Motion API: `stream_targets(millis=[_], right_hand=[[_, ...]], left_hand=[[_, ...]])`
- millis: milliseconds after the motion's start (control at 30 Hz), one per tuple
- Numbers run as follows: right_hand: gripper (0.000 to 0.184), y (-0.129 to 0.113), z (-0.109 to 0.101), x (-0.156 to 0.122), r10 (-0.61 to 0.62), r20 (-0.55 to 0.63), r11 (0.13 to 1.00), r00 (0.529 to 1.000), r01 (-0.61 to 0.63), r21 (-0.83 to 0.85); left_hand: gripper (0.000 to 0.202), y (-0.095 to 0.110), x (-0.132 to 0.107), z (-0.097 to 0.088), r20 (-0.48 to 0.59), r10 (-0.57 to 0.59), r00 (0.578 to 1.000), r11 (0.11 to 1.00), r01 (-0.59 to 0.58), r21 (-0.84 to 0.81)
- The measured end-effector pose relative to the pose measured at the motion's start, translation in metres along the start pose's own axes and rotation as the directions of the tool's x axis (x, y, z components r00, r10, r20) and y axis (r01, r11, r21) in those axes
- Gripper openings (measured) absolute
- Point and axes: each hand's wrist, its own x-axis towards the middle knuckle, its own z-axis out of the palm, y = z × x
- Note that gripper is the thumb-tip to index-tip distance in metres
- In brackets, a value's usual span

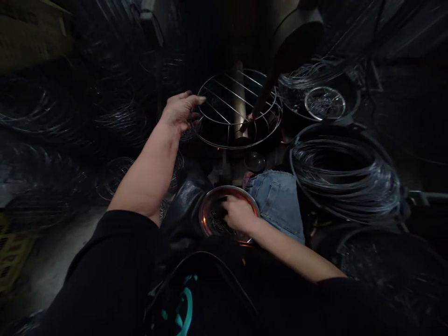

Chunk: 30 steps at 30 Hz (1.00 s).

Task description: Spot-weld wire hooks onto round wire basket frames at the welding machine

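My left hand (pixel 180 112) grips the left edge of a round wire rack (pixel 214 106), with the thumb on its upper ring and the fingers curled at its side. The rack has two rings and several parallel bars, and sits around a metal machine arm (pixel 241 100). My right hand (pixel 238 213) reaches down into a shiny metal bowl (pixel 204 219) in my lap. Its fingers are bent together over small dark metal pieces (pixel 219 224); whatever they pinch is hidden.
A large coil of wire (pixel 350 172) lies in a round tub on the right. Behind it a basin (pixel 353 105) holds a smaller bowl (pixel 325 103). Dark stacks of wire rings (pixel 119 112) stand on the left. A machine head (pixel 297 35) overhangs the rack. A yellow crate (pixel 14 256) is at the lower left.
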Motion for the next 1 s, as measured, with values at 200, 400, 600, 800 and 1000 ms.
stream_targets(millis=[200,400,600,800,1000], right_hand=[[0.026,0.006,0.014,-0.004,0.050,0.161,0.998,0.986,-0.043,-0.050],[0.039,0.000,0.019,-0.007,0.075,0.194,0.997,0.978,-0.071,-0.029],[0.036,0.004,0.008,-0.009,0.076,0.167,0.994,0.983,-0.089,0.066],[0.023,0.035,-0.024,-0.043,0.112,-0.076,0.942,0.991,-0.081,0.327],[0.019,0.081,-0.049,-0.095,0.393,-0.398,0.910,0.829,-0.412,0.040]], left_hand=[[0.048,-0.001,-0.031,-0.015,0.107,-0.064,0.992,0.998,0.063,0.008],[0.049,-0.007,-0.056,-0.021,0.073,-0.030,0.997,0.998,0.034,-0.052],[0.037,-0.008,-0.062,-0.016,-0.009,-0.054,0.998,0.994,0.053,-0.100],[0.028,-0.009,-0.072,-0.017,-0.021,-0.053,0.998,0.984,0.049,-0.169],[0.032,-0.014,-0.076,-0.017,0.005,-0.023,1.000,0.982,0.023,-0.190]])
